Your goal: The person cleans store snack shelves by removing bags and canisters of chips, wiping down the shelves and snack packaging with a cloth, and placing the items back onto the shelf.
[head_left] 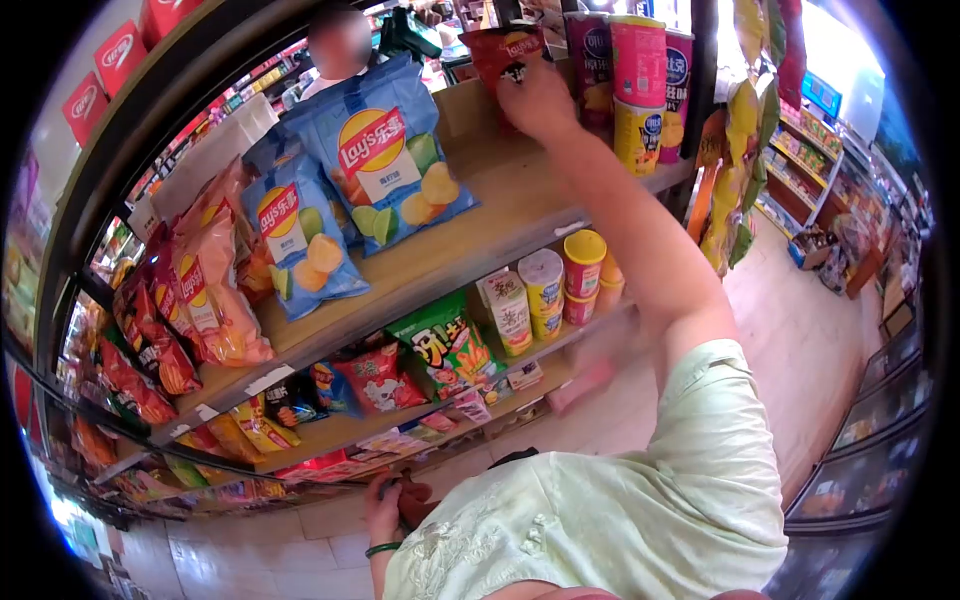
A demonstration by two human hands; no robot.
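Note:
My right hand [538,100] reaches up to the top shelf and grips a small red Lay's chip bag [497,50] by its front. To the right of that hand, chip canisters [637,65] in pink, yellow and purple stand in stacks. Large blue Lay's chip bags [375,155] lean on the same shelf to its left. Low by my body, my left hand [382,515], with a green band at the wrist, is closed around something dark. A brown object [415,503] is beside it; what it is I cannot make out.
Pink and red chip bags [205,285] fill the shelf's left end. On the lower shelf sit a green snack bag [445,345] and several small tubs [583,270]. Yellow packets [738,150] hang at the right post. A person [335,60] is behind the shelf.

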